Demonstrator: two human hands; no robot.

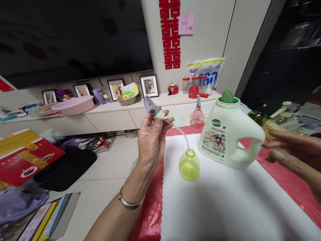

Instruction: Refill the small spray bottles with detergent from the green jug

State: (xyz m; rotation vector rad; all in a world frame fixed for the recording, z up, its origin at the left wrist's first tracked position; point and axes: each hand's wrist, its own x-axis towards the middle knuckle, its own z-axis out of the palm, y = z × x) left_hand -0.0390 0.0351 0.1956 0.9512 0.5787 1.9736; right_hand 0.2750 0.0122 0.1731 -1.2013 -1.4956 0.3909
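Observation:
My left hand (152,137) pinches a grey and white spray head (152,108). From it a clear tube (182,132) curves down to the mouth of a small yellow-green ribbed bottle (189,166), which stands upright on the white mat (200,207). Whether the tube's tip is inside the neck is hard to tell. At the right edge my right hand (296,157) has its fingers apart and holds nothing, near the handle of a pale green jug (225,134). A green cap or cup (227,96) sits in the jug's mouth.
Behind the mat stands a pink spray bottle (197,117). More spray bottles (286,115) are at the right, partly behind my right hand. A red sheet (150,204) lies under the mat. Further back, a shelf (112,107) holds a pink basin (75,105), photo frames and red-lidded jars.

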